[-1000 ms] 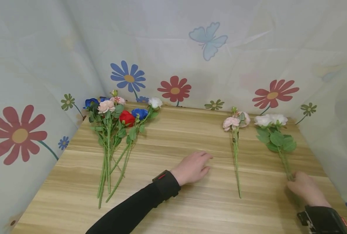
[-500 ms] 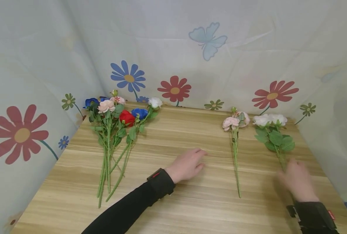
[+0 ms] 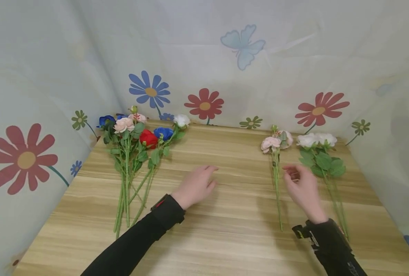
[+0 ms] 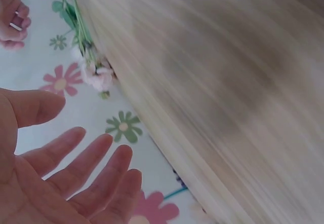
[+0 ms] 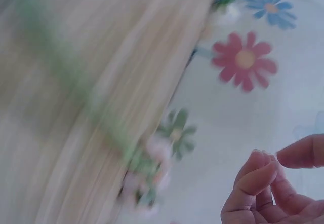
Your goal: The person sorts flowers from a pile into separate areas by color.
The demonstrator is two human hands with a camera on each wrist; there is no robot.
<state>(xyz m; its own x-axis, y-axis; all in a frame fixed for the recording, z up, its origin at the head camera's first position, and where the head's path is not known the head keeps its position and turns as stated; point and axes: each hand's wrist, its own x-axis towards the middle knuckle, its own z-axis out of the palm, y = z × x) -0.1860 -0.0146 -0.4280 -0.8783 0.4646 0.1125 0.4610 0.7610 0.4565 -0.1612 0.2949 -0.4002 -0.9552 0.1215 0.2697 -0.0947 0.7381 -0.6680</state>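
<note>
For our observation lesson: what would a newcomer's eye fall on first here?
Probably first the mixed bunch of red, blue, pink and white flowers on the left of the table. Then the left hand, over the middle, and the right hand, beside the separate pink flowers. A big red printed flower marks the far left.

Lying on the wood-grain table (image 3: 218, 234), with blooms toward the far edge and stems toward the near: at left, a mixed bunch of blue, pink, red and white flowers (image 3: 142, 155) with some crossing stems; at right, pale pink flowers (image 3: 271, 144); just beside, farther right, leafy white flowers (image 3: 323, 161).
</note>
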